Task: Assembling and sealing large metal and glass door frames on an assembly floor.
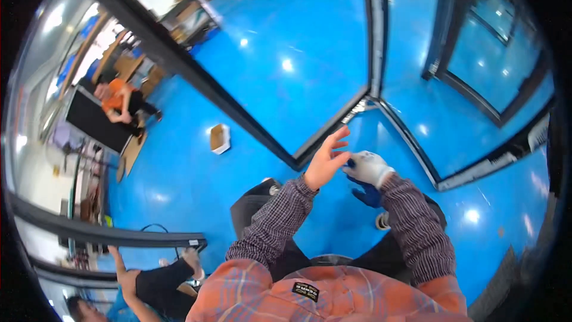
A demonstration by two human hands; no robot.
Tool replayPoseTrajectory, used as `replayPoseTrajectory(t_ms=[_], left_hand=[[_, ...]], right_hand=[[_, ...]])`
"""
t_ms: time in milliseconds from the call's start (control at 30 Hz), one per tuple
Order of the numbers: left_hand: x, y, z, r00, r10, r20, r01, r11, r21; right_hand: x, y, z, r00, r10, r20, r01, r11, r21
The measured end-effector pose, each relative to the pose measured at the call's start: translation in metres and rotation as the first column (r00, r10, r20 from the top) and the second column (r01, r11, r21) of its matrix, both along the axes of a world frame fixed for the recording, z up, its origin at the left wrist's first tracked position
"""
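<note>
My left hand (329, 158) is bare and raised before me, its fingers apart and holding nothing. Just to its right, my right hand (370, 169) wears a white work glove with dark blue at the fingertips, and its fingers are curled. Beneath it hangs a dark blue glove (368, 195), apparently gripped by the right hand; the grip itself is partly hidden. Both hands are close together, near the lower corner of a black frame (302, 158) standing in front of me. By my right leg, a roll of tape (382, 222) lies on the floor.
More black frames (476, 98) stand at the right. A long black bar (196, 71) slants across the left. An open carton (220, 139) sits on the blue floor (268, 53). One person in orange (122, 98) sits far left; another person (161, 286) is at lower left.
</note>
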State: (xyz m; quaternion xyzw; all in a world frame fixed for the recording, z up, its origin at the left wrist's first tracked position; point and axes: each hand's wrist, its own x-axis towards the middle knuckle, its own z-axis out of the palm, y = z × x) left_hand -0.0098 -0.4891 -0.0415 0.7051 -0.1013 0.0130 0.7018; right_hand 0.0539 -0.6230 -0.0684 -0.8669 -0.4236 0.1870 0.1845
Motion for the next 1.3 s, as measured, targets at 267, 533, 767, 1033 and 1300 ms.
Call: replayPoseTrajectory(t_ms=[267,533,767,1033,1300], left_hand=[[-0.006,-0.004,-0.039,0.984,-0.058,0.168,-0.08,0.698,0.712],[0.004,0.005,-0.037,0.995,0.023,0.101,-0.086,0.728,0.68],[0.01,0.012,-0.038,0.985,-0.081,0.152,-0.075,0.593,0.802],[-0.018,0.006,-0.042,0.845,-0.213,0.491,-0.203,0.722,0.661],[-0.005,0.022,-0.04,0.939,-0.128,0.318,-0.061,0.85,0.523]], right_hand=[[-0.018,0.038,0.0,0.99,-0.083,0.11,0.1,0.983,-0.156],[-0.029,0.08,-0.039,0.835,-0.35,0.424,0.478,0.843,-0.246],[-0.048,0.118,-0.059,0.572,-0.514,0.64,0.769,0.608,-0.199],[-0.078,0.129,-0.067,0.252,-0.451,0.856,0.953,0.271,-0.138],[-0.065,0.134,-0.057,0.671,0.4,0.625,0.741,-0.392,-0.545]])
